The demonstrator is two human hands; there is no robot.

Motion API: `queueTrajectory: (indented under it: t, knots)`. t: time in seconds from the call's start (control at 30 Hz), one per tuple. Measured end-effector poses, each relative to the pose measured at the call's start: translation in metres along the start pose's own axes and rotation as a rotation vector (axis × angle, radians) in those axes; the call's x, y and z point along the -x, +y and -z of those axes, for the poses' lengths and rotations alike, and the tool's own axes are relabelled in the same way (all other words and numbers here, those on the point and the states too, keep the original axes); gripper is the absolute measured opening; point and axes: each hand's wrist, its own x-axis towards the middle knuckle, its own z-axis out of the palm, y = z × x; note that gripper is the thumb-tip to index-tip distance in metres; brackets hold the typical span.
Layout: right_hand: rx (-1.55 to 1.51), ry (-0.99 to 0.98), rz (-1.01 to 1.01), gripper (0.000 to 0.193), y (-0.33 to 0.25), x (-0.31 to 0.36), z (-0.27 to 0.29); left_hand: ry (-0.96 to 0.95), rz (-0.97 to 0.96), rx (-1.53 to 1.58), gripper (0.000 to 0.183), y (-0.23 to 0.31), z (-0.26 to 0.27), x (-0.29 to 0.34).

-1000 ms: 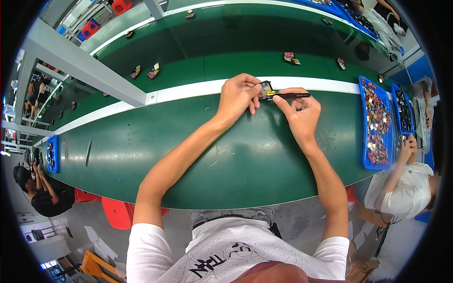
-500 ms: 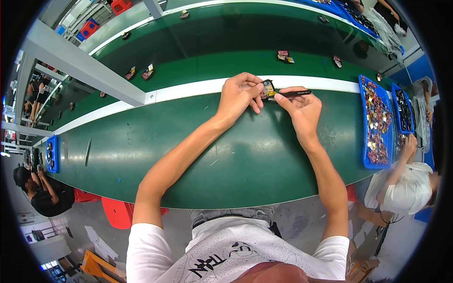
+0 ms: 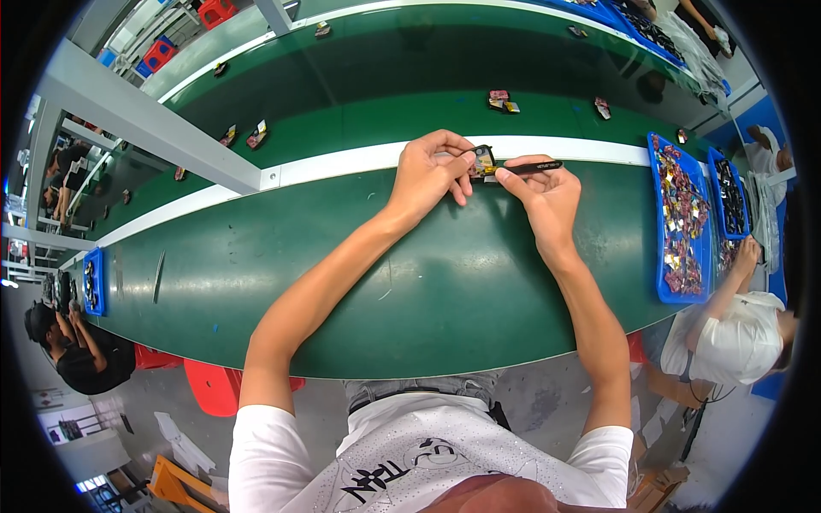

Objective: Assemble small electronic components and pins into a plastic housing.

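Over the far edge of the green workbench (image 3: 256, 282), my left hand (image 3: 428, 175) is closed on a small black-framed part (image 3: 485, 159). Yellow and grey pieces show inside the frame; its left side is hidden behind my fingers. My right hand (image 3: 547, 201) pinches black tweezers (image 3: 540, 168) between thumb and fingers. Their tips point left and meet the lower right of the black-framed part. Whether the tips grip anything is too small to tell.
Beyond a white rail, a green belt (image 3: 385, 115) carries several small assemblies (image 3: 503, 101). Blue trays of red-yellow parts (image 3: 657, 256) and black parts (image 3: 729, 192) stand right. Tweezers (image 3: 159, 276) and another blue tray (image 3: 94, 282) are left. Co-workers sit at both ends.
The assemblies on the belt have shifted left. My hands stay nearly in place, with the tweezers still at the black-framed part.
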Motion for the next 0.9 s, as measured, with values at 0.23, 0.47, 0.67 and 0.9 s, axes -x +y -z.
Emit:
queueTrajectory:
  t: [0.23,0.47,0.67,0.9]
  knots:
    - [0.015,-0.021,0.054,0.013,0.004,-0.002,0.004,-0.047,0.065,-0.068,0.023,0.006,0.008,-0.001]
    - [0.092,-0.053,0.142,0.012,-0.004,0.002,0.003,-0.081,0.057,-0.049,0.029,0.010,0.007,0.003]
    - [0.127,-0.042,0.204,0.011,-0.003,0.005,0.002,-0.099,0.035,-0.032,0.030,0.010,0.008,0.003]
    - [0.134,-0.020,0.227,0.010,-0.004,0.006,0.000,-0.102,-0.010,-0.017,0.028,0.009,0.008,0.002]
